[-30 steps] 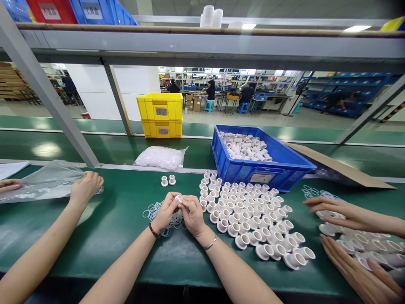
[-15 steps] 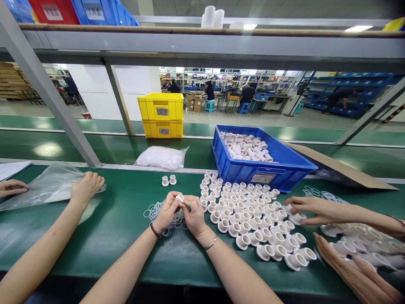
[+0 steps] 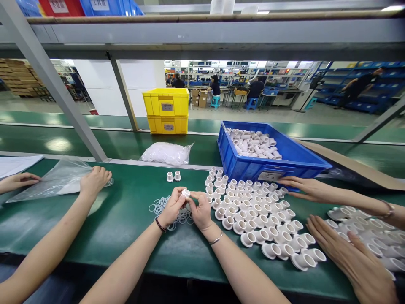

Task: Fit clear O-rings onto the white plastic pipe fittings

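My left hand (image 3: 172, 207) and my right hand (image 3: 200, 209) meet at the middle of the green table, both closed on one small white flanged sleeve (image 3: 185, 193). Beneath and beside them lies a loose pile of clear rings (image 3: 160, 206). Just beyond, two white sleeves (image 3: 174, 176) stand upright on their flanges. Many more white sleeves (image 3: 261, 221) stand in rows to the right of my right hand. Whether a ring sits on the held sleeve cannot be made out.
A blue bin (image 3: 249, 166) of white parts stands behind the rows, with a plastic bag (image 3: 167, 153) left of it. Yellow bins (image 3: 166, 112) stand farther back. A person's hands hold a clear bag (image 3: 63, 177) at left; another person's hands (image 3: 341, 253) are at right.
The view has shifted slightly. The held sleeve shows more of its side above my fingers. At right, the other person's far hand has moved toward the blue bin.
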Tool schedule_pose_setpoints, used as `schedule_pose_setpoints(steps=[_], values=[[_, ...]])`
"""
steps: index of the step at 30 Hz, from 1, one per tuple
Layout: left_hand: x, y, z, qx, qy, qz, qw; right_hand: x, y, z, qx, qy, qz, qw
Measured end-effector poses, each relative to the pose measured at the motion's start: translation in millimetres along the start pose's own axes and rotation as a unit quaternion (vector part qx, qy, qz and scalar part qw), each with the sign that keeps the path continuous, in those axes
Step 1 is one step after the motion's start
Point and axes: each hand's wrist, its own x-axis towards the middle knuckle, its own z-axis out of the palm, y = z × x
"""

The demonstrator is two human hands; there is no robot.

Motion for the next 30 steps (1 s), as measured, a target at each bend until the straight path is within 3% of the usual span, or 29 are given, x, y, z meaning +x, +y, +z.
schedule_pose_setpoints(steps=[6,10,15,18,24,27,30], values=[[3.2,1.8,-0.8,-0.103,0.015,-0.027,0.994,-2.5,1.9,1.0,-0.003,0.012,0.039,0.999],[6.2,5.0,-5.0,-0.143,0.031,-0.031,0.989,-4.0,3.7,1.9,0.006,-0.015,0.038,0.999],[8.2,2.9,-10.9,0.004,0.102,0.045,0.994,-7.2,10.4,6.3,0.022,-0.086,0.075,0.993],[8.7,-1.0,-13.5,0.125,0.153,0.099,0.975,-9.4,17.6,10.4,0.037,-0.115,0.11,0.987],[12.1,-4.9,-23.0,0.169,0.205,0.098,0.959,-7.4,22.1,12.6,0.024,-0.149,0.118,0.981],[15.6,1.3,-26.2,0.167,0.21,0.094,0.959,-5.6,19.4,11.5,0.012,-0.171,0.11,0.979],[23.1,13.0,-20.2,0.185,0.151,0.091,0.967,-3.5,16.3,10.6,0.012,-0.185,0.115,0.976]])
